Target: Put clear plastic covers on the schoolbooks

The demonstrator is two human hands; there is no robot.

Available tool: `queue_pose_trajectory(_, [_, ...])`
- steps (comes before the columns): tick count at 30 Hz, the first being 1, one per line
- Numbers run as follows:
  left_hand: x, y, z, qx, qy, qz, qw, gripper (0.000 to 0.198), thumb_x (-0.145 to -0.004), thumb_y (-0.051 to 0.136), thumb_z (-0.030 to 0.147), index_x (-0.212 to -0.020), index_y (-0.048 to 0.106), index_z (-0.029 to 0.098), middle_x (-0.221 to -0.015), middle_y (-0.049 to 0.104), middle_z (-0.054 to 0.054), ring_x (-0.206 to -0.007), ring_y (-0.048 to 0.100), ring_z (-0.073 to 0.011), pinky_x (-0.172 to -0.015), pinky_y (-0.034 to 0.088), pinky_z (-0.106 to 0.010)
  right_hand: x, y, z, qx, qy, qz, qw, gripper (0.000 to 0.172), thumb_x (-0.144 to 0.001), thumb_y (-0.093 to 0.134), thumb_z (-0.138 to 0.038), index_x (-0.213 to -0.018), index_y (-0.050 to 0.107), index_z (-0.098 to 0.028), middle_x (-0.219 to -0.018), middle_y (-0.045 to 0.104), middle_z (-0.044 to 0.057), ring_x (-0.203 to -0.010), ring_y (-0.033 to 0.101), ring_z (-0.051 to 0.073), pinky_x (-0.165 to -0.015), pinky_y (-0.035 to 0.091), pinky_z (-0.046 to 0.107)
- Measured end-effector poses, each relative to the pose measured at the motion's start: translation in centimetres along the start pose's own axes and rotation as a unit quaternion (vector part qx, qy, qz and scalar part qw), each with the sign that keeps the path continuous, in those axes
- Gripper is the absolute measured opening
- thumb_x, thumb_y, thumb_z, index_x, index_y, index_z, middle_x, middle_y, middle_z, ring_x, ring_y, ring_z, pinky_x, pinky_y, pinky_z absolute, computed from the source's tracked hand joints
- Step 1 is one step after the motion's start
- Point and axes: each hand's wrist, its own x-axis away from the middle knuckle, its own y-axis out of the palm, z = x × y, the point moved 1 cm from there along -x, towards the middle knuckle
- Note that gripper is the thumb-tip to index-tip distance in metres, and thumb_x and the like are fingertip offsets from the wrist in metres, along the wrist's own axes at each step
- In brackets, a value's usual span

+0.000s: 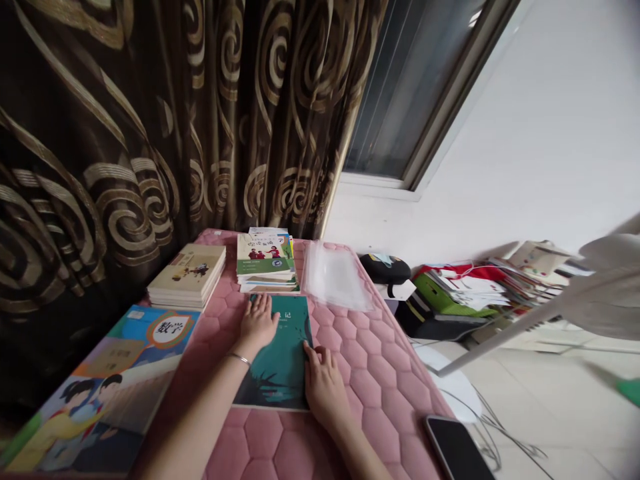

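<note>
A teal paperback book (281, 360) lies on the pink quilted bed cover (373, 373) in front of me. My left hand (260, 321), with a thin silver bangle at the wrist, rests flat on the upper left of its cover, fingers spread. At the right edge of the same book, my right hand (325, 383) has its fingers bent against the side, gripping it there. Just beyond the book's top edge sits a stack of thin booklets (265, 263). To its right lie clear plastic sheets or covers (335, 277).
Left of my arm are a pile of beige books (187, 273) and a large colourful textbook (113, 393). A phone (457, 447) lies at the cover's right edge. Beyond stand a white fan (505, 327), cables, and piled bags and papers (465, 287). A patterned curtain (225, 113) hangs behind.
</note>
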Motion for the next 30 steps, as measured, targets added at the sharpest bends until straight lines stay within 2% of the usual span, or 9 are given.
queue_pose_trajectory(4, [-0.8, -0.1, -2.5, -0.008, 0.005, 0.004, 1.0, 0.056, -0.097, 0.028, 0.038, -0.147, 0.037, 0.015, -0.156, 0.032, -0.012, -0.145, 0.028, -0.0265, -0.117, 0.02, -0.054, 0.0, -0.5, -0.4, 0.035, 0.005, -0.028, 0.999, 0.051, -0.094, 0.026, -0.013, -0.139, 0.05, -0.016, -0.127, 0.057, 0.016, -0.11, 0.056, 0.025, -0.093, 0.047, 0.037])
queue_pose_trajectory(8, [-0.7, 0.5, -2.6, -0.016, 0.014, 0.027, 0.999, 0.055, -0.097, 0.028, 0.037, -0.146, 0.039, 0.014, -0.155, 0.033, -0.013, -0.144, 0.03, -0.0272, -0.117, 0.02, -0.054, -0.9, -1.4, -1.7, 0.111, 0.021, -0.062, 0.992, 0.054, -0.088, 0.032, -0.008, -0.138, 0.052, -0.014, -0.146, 0.045, 0.017, -0.122, 0.051, 0.032, -0.098, 0.043, 0.046])
queue_pose_trajectory(12, [-0.8, 0.9, -2.6, -0.016, 0.017, 0.04, 0.999, 0.054, -0.097, 0.028, 0.036, -0.146, 0.04, 0.015, -0.154, 0.035, -0.012, -0.143, 0.032, -0.0274, -0.116, 0.02, -0.057, -4.8, -1.6, -4.1, 0.069, -0.089, -0.073, 0.991, 0.046, -0.09, 0.036, -0.015, -0.131, 0.058, -0.012, -0.152, 0.039, 0.012, -0.141, 0.03, 0.029, -0.113, 0.028, 0.045])
queue_pose_trajectory(15, [-0.7, 0.8, -2.6, -0.017, 0.025, 0.038, 0.999, 0.053, -0.097, 0.029, 0.034, -0.146, 0.039, 0.016, -0.155, 0.034, -0.012, -0.143, 0.031, -0.0274, -0.115, 0.02, -0.059, -8.8, -0.7, -5.0, 0.02, -0.15, -0.095, 0.984, 0.05, -0.096, 0.031, -0.023, -0.143, 0.044, -0.016, -0.155, 0.035, 0.007, -0.146, 0.021, 0.023, -0.118, 0.019, 0.045])
queue_pose_trajectory(17, [-0.6, 0.6, -2.7, -0.022, 0.026, 0.033, 0.999, 0.053, -0.097, 0.029, 0.032, -0.146, 0.039, 0.016, -0.155, 0.033, -0.012, -0.144, 0.031, -0.0269, -0.115, 0.019, -0.059, -11.0, 0.3, -4.4, 0.028, -0.135, -0.129, 0.982, 0.053, -0.098, 0.028, -0.033, -0.147, 0.037, -0.015, -0.157, 0.03, 0.008, -0.147, 0.019, 0.023, -0.118, 0.014, 0.051])
queue_pose_trajectory(20, [-0.5, 0.2, -2.7, -0.031, 0.017, 0.035, 0.999, 0.052, -0.097, 0.028, 0.033, -0.145, 0.04, 0.017, -0.154, 0.035, -0.011, -0.143, 0.032, -0.0256, -0.117, 0.017, -0.057, -12.6, 1.5, -2.8, 0.04, -0.08, -0.127, 0.988, 0.059, -0.1, 0.025, -0.042, -0.15, 0.031, -0.011, -0.158, 0.023, 0.013, -0.148, 0.015, 0.024, -0.118, 0.01, 0.051])
queue_pose_trajectory(25, [-0.8, -0.2, -1.0, -0.046, -0.003, 0.042, 0.998, 0.053, -0.096, 0.03, 0.03, -0.143, 0.043, 0.009, -0.151, 0.038, -0.017, -0.142, 0.034, -0.0277, -0.118, 0.01, -0.056, -12.8, 2.4, -1.4, 0.035, -0.027, -0.101, 0.994, 0.06, -0.101, 0.022, -0.04, -0.151, 0.026, -0.007, -0.159, 0.016, 0.014, -0.148, 0.011, 0.024, -0.118, 0.008, 0.05])
queue_pose_trajectory(28, [0.1, 0.0, 1.4, -0.039, -0.029, 0.03, 0.998, 0.055, -0.093, 0.033, 0.026, -0.143, 0.042, 0.004, -0.152, 0.036, -0.02, -0.141, 0.035, -0.0293, -0.118, 0.017, -0.054, -12.8, 2.5, -1.4, 0.032, -0.029, -0.113, 0.993, 0.058, -0.1, 0.023, -0.036, -0.151, 0.026, -0.009, -0.159, 0.016, 0.013, -0.149, 0.011, 0.023, -0.119, 0.007, 0.048])
queue_pose_trajectory(30, [1.8, 0.5, 2.7, -0.029, -0.005, 0.024, 0.999, 0.055, -0.092, 0.034, 0.024, -0.144, 0.041, 0.007, -0.153, 0.035, -0.017, -0.142, 0.034, -0.0273, -0.117, 0.022, -0.051, -12.8, 2.5, -1.5, 0.032, -0.025, -0.119, 0.992, 0.057, -0.1, 0.023, -0.034, -0.151, 0.026, -0.01, -0.159, 0.015, 0.011, -0.149, 0.011, 0.022, -0.119, 0.007, 0.048])
